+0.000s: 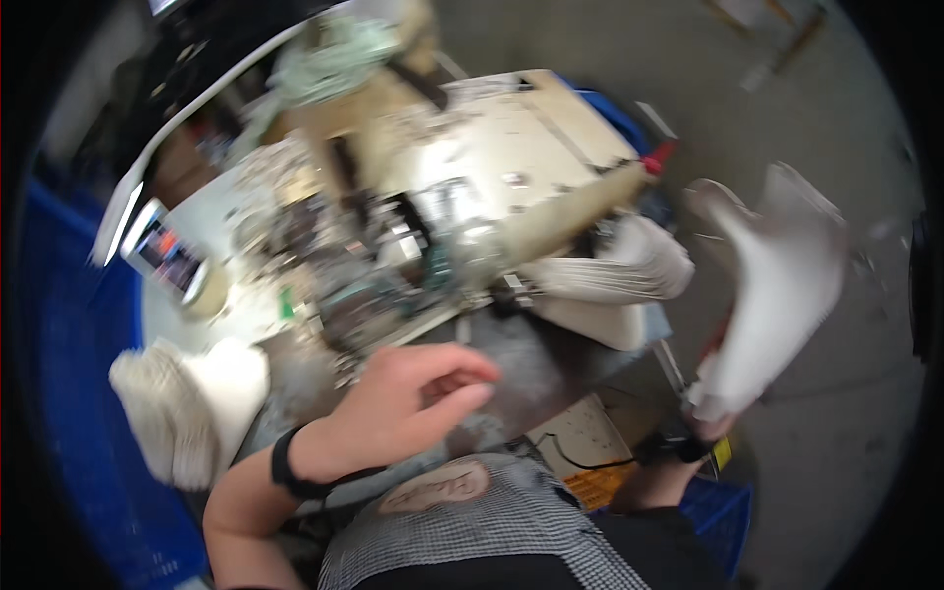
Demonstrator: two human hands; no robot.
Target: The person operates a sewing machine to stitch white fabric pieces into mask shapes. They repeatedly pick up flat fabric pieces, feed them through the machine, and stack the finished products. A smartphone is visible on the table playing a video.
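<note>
Stretching across the middle, the cluttered worktop (246, 329) takes up much of the view, with a blue bin (69, 393) beside it on the left. On it stands a machine (428, 236), too blurred to make out in detail. White socks come next: a left stack (182, 418) sits at the near-left corner and a right stack (619, 265) near the right edge; some are probably done and others waiting, but which is which cannot be told. A loose white sock (787, 265), possibly more than one, is off the worktop to the right, mostly hiding the right hand (717, 426), so I cannot tell whether its fingers pinch or spread. This sock seems partway through, not yet on either stack. The left hand (413, 398) is loosely curled before the machine, thumb and forefinger slightly apart, holding nothing visible. Smallest is a phone (167, 251) propped at the left.
</note>
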